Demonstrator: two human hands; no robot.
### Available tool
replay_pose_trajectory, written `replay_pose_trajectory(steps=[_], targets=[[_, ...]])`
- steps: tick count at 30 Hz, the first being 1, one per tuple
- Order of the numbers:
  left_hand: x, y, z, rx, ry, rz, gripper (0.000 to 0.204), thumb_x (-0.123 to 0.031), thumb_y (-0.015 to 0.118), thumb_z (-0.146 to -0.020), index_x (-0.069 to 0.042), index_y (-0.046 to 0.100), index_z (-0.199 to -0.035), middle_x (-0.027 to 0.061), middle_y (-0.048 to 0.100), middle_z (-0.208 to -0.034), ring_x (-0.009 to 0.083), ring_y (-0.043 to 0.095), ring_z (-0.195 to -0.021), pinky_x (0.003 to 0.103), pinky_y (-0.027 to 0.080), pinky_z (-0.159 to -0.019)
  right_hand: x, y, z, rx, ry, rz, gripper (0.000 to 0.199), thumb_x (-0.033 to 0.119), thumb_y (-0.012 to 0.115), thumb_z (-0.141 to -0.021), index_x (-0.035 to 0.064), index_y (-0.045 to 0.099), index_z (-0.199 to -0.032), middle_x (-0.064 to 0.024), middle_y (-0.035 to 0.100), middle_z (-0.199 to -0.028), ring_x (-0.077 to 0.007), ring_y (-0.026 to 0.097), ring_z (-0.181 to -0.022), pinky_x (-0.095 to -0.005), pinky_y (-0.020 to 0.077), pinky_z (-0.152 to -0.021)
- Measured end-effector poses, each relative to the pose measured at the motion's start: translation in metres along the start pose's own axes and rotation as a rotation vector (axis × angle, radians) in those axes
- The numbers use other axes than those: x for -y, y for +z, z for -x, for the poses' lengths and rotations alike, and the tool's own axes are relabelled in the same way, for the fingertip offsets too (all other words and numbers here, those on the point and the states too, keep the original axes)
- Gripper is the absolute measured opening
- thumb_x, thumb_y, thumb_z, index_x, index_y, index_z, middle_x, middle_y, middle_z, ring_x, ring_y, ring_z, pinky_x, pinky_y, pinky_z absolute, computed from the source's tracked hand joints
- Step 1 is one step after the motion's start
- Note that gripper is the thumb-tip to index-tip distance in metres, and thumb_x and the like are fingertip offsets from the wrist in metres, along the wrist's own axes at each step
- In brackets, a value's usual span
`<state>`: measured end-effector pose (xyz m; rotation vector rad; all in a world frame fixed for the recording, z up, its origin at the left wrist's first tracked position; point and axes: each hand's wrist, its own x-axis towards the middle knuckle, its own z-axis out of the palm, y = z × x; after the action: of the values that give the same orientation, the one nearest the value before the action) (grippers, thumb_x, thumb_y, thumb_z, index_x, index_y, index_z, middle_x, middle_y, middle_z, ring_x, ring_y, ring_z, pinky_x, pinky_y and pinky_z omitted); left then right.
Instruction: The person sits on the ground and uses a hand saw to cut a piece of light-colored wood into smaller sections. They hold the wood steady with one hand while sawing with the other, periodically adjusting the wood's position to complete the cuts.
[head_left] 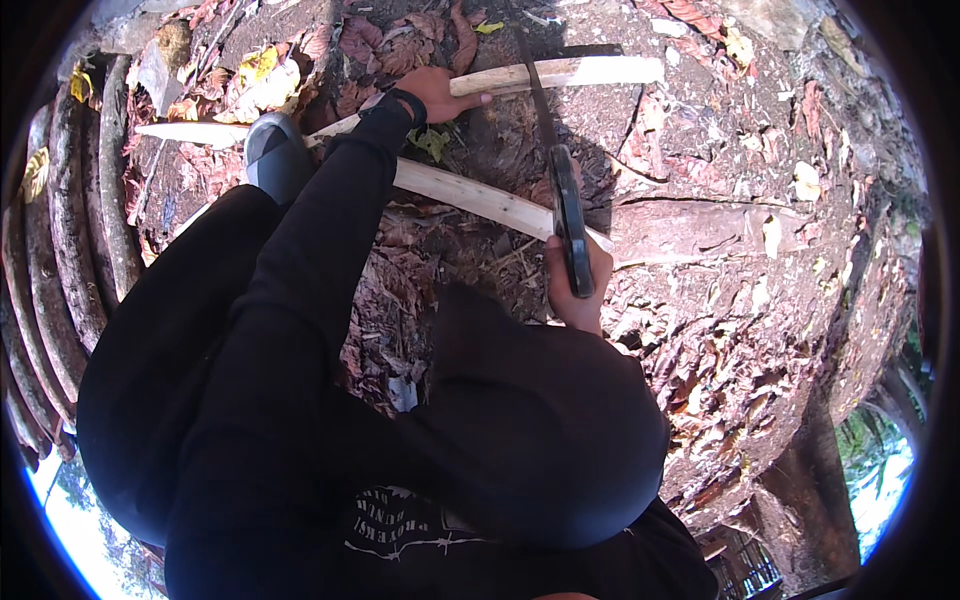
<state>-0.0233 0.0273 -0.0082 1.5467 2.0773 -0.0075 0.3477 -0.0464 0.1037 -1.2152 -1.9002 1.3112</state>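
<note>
A pale, peeled wooden stick (600, 71) lies near the ground at the top of the view. My left hand (432, 95), with a dark band at its wrist, is closed around it. In my right hand (583, 290) is the dark handle of a hand saw (569, 215), gripped from below. Its narrow blade points away from me and crosses the stick to the right of my left hand; whether the teeth have bitten into the wood cannot be made out. A flat pale wooden strip (475, 195) lies nearer to me, running beneath the saw handle.
My grey shoe (278, 157) stands left of my left forearm, beside a pale pointed piece of wood (195, 133). Several dark logs (75, 200) line the left side. Dry leaves (720, 370) litter the brown soil. A half-buried board (700, 230) lies at right.
</note>
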Motion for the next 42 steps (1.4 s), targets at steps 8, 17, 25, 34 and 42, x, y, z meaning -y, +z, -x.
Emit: replay_pose_trajectory(steps=[8,17,25,34,42], targets=[[0.004,-0.001,0.007,0.068,0.032,0.092,0.101,-0.095,0.051,-0.087,0.002,0.079,-0.079,0.0181,0.07,-0.068,0.0326,0.073,-0.066,0.048,0.06,-0.067,0.014,-0.001,0.005,-0.028,0.09,-0.011,0.011,0.008,0.071,-0.1,0.0002,0.068,-0.092,-0.0013,0.059,-0.069,-0.0094,0.05,-0.063,-0.0322,0.0419,-0.059],[0.002,0.006,-0.002,0.059,0.007,0.034,0.086,-0.084,0.056,-0.094,-0.002,0.08,-0.092,0.0192,0.073,-0.074,0.0382,0.077,-0.079,0.05,0.06,-0.078,0.011,-0.019,0.033,-0.043,0.115,-0.052,0.012,0.009,0.072,-0.1,0.0003,0.069,-0.092,0.0006,0.06,-0.071,-0.0081,0.051,-0.066,-0.0297,0.0412,-0.061],[-0.001,0.004,0.0,0.042,0.074,0.069,0.097,-0.092,0.052,-0.089,0.001,0.079,-0.082,0.0189,0.069,-0.067,0.0341,0.071,-0.063,0.05,0.059,-0.062,0.005,-0.001,0.022,-0.062,0.087,0.012,0.011,0.009,0.071,-0.098,-0.0013,0.068,-0.097,-0.0071,0.059,-0.068,-0.0105,0.051,-0.06,-0.0339,0.0436,-0.057],[-0.004,0.007,-0.011,-0.044,0.035,0.013,0.099,-0.093,0.051,-0.089,0.002,0.079,-0.084,0.0192,0.07,-0.069,0.0333,0.073,-0.065,0.049,0.061,-0.065,-0.008,0.005,-0.004,-0.049,0.012,0.039,0.017,0.01,0.072,-0.097,-0.0006,0.073,-0.11,-0.0084,0.065,-0.071,-0.0123,0.057,-0.061,-0.0332,0.0462,-0.058],[-0.011,-0.017,0.002,0.124,-0.053,0.052,0.091,-0.086,0.058,-0.09,0.002,0.079,-0.095,0.0209,0.075,-0.079,0.0399,0.076,-0.082,0.05,0.06,-0.081,0.007,-0.013,0.045,-0.075,0.111,0.016,0.012,0.01,0.071,-0.1,-0.002,0.071,-0.1,-0.0015,0.062,-0.072,-0.0092,0.053,-0.068,-0.0296,0.0464,-0.064]])
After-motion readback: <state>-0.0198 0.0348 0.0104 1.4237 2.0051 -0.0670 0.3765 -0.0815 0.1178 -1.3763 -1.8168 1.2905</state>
